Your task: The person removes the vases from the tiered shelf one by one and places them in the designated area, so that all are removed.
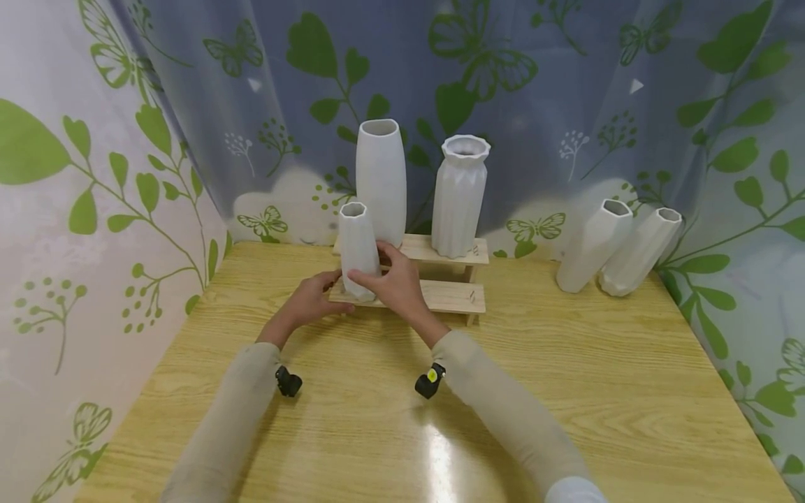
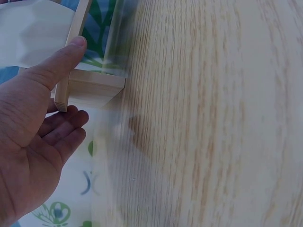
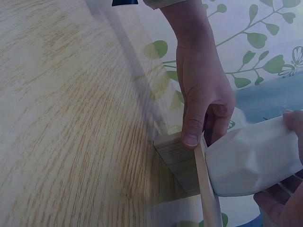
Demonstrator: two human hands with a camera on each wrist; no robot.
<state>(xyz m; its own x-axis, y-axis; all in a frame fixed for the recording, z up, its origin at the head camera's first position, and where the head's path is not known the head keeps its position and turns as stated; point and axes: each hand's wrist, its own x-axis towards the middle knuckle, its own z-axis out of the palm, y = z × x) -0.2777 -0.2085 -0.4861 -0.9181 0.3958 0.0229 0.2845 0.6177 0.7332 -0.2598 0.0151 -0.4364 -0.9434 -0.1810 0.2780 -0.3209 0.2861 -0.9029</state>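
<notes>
A small white faceted vase [image 1: 358, 248] stands at the left end of the lower step of a wooden two-step stand [image 1: 449, 297]. My right hand [image 1: 399, 281] holds this vase from the right, thumb across its front and fingers behind. At the step's left end, my left hand [image 1: 308, 299] pinches the board, with the thumb [image 2: 59, 64] on its front edge and the fingers behind. The right wrist view shows the vase [image 3: 253, 158] with its base against the board [image 3: 207, 182]. On the upper step are a tall smooth vase [image 1: 381, 178] and a ruffled-rim vase [image 1: 461, 199].
Two white vases, one faceted [image 1: 594, 244] and one slimmer [image 1: 640, 251], lean against the curtain at the right. A wooden table [image 1: 377, 419] spreads beneath everything. Leaf-patterned curtains [image 1: 528, 105] enclose the back and sides.
</notes>
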